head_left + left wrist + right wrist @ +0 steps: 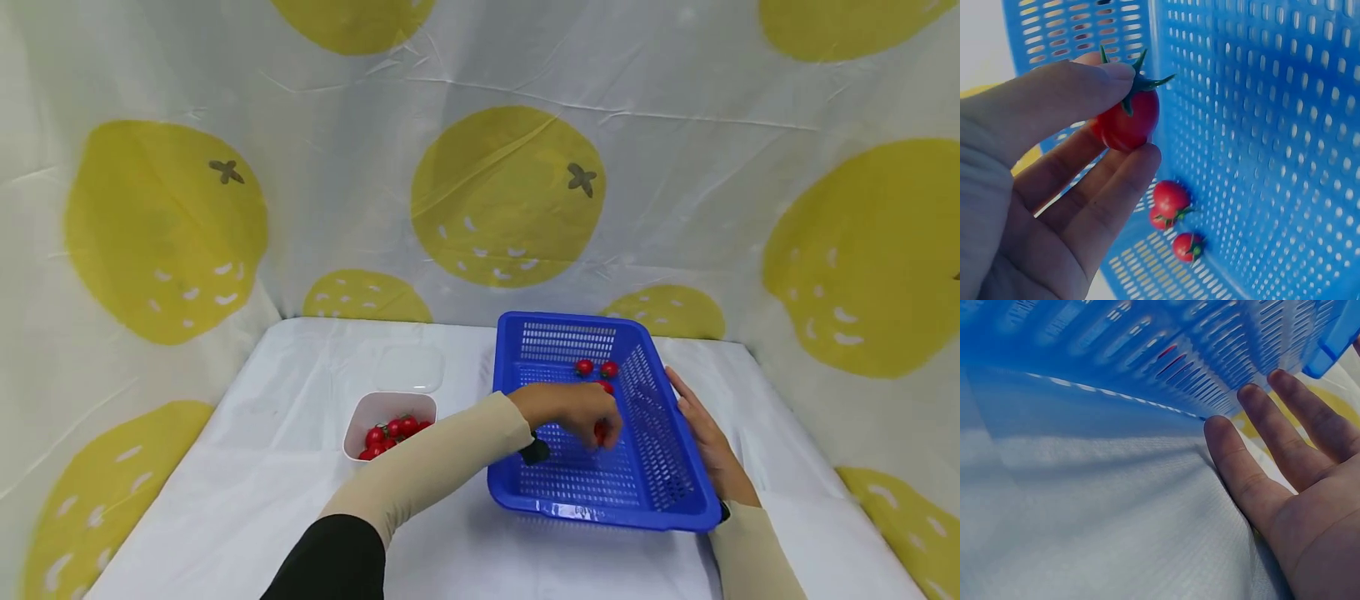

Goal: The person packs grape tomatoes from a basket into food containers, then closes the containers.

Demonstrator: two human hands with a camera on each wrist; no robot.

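Observation:
Inside a blue slotted plastic basket (555, 492), my left hand (573, 410) pinches a red cherry tomato (1138, 119) with a green calyx between thumb and fingers. Another red bulge shows behind it, possibly a second tomato. Several loose cherry tomatoes (1172, 197) lie beyond the hand, by the basket's wall in the left wrist view. My right hand (708, 442) is at the basket's outer right side, its fingers extended toward the wall. In the right wrist view, those fingers (1288, 440) reach up to the underside of the slotted wall; contact is hard to tell.
Left of the basket, a small white tub (352, 429) holds several cherry tomatoes, partly behind my left forearm. A clear lid (409, 369) lies behind it on the white cloth (277, 467). A lemon-print curtain (337, 200) hangs around the table's back and sides.

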